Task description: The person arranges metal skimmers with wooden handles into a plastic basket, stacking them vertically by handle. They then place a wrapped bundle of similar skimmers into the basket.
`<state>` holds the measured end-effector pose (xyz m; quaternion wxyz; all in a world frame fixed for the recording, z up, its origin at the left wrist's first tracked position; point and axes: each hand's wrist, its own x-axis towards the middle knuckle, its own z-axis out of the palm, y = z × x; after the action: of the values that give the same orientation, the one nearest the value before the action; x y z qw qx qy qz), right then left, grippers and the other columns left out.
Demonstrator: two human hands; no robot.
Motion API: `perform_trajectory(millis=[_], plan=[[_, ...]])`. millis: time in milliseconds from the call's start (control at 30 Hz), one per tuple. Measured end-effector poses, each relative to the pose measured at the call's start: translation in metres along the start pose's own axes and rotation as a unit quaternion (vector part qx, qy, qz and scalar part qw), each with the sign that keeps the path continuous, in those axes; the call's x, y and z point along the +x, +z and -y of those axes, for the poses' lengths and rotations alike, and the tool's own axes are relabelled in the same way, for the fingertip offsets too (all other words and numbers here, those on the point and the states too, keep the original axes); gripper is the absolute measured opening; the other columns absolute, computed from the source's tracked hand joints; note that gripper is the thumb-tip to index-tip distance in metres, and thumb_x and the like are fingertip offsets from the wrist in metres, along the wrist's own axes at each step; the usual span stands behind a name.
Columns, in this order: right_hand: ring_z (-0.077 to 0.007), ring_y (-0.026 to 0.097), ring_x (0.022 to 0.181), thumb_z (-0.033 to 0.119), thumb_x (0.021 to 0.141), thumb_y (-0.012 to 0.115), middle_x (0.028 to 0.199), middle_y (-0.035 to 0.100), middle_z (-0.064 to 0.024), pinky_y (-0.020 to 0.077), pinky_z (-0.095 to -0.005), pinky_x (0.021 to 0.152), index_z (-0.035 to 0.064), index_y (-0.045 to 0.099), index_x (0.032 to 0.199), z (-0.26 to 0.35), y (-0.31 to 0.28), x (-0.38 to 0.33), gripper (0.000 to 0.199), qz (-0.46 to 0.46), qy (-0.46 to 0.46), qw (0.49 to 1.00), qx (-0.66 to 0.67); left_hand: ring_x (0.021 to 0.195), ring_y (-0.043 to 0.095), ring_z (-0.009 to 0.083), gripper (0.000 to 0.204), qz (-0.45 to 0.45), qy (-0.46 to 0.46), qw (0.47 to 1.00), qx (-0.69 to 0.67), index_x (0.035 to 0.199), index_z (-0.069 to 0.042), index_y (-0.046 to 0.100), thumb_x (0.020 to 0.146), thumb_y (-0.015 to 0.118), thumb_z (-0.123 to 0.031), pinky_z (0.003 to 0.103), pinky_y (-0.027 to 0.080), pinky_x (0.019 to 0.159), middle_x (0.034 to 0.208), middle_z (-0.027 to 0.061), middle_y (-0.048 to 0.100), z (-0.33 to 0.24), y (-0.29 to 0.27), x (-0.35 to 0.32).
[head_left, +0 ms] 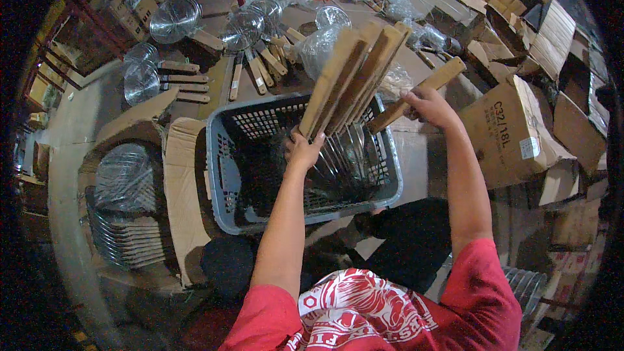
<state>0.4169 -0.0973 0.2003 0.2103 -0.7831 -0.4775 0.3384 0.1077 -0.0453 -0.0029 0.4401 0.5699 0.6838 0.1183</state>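
The grip of the left hand [303, 150] is closed around the lower part of a bundle of long, flat, light-brown wooden handles [356, 78]. The handles stand tilted, their free ends pointing up and away from the person. Thin, shiny metal parts [344, 149] extend from their lower ends into a grey, rectangular, perforated plastic basket [212, 162]. The bundle is located over the right half of the basket.

The grip of the right hand [424, 106] is closed around a single flat wooden handle [448, 73] with a hole near its outer end. This handle slopes down to the left, and its lower end is near the right side of the bundle, above the basket rim. Contact between the two cannot be determined.

To the left of the basket is an open brown cardboard box [185, 198] containing stacked round metal utensils with wooden handles [127, 240], partly under clear plastic film [127, 179]. Beyond the basket, round metal pans with flat wooden handles [244, 29] lie on the grey floor [71, 188]. To the right is a large printed brown cardboard carton [497, 130] with open flaps.
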Motion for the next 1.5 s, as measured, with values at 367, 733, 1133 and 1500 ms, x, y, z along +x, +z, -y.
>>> perform_trajectory(millis=[367,733,1133,1500], plan=[[-0.0209,0.068,0.094,0.056,0.088,0.075,0.106,0.072,-0.0108,0.0555,-0.0389,0.078,0.0052,0.063,0.13,-0.045,0.019,0.019,0.067,0.023,0.043,0.999,-0.007,0.134,0.052,0.0419,0.101,-0.008,0.069,0.997,-0.043,0.147,0.002,0.045,0.069,0.088,-0.046,0.044,0.041,0.113,0.142,0.0293,0.054,0.045,-0.009,0.029],[-0.0243,0.064,0.11,0.037,0.093,0.075,0.122,0.065,-0.0093,0.0531,-0.0416,0.085,0.0057,0.054,0.139,-0.058,0.073,0.084,0.06,-0.04,-0.065,0.862,0.501,0.122,0.064,0.0313,0.09,0.071,0.125,0.98,-0.14,0.142,0.002,0.052,0.071,0.091,-0.037,0.037,0.046,0.106,0.134,0.0205,0.065,-0.01,-0.049,0.034],[-0.0242,0.067,0.083,0.047,0.089,0.077,0.095,0.069,-0.0077,0.0539,-0.0413,0.078,0.0032,0.066,0.111,-0.021,0.091,0.125,0.05,-0.081,0.061,0.923,0.371,0.111,0.068,0.023,0.07,0.074,0.108,0.97,-0.205,0.133,-0.001,0.061,0.075,0.091,-0.025,0.035,0.05,0.099,0.121,0.0124,0.072,0.003,-0.057,0.041],[-0.0256,0.071,0.091,0.035,0.09,0.079,0.103,0.075,-0.0085,0.0548,-0.0396,0.089,0.0027,0.071,0.112,0.002,0.11,0.112,0.04,0.053,0.062,0.857,0.509,0.114,0.067,0.0223,0.075,0.091,0.127,0.962,-0.223,0.137,-0.003,0.058,0.074,0.091,-0.025,0.034,0.049,0.102,0.126,0.0124,0.071,0.013,-0.053,0.04]])
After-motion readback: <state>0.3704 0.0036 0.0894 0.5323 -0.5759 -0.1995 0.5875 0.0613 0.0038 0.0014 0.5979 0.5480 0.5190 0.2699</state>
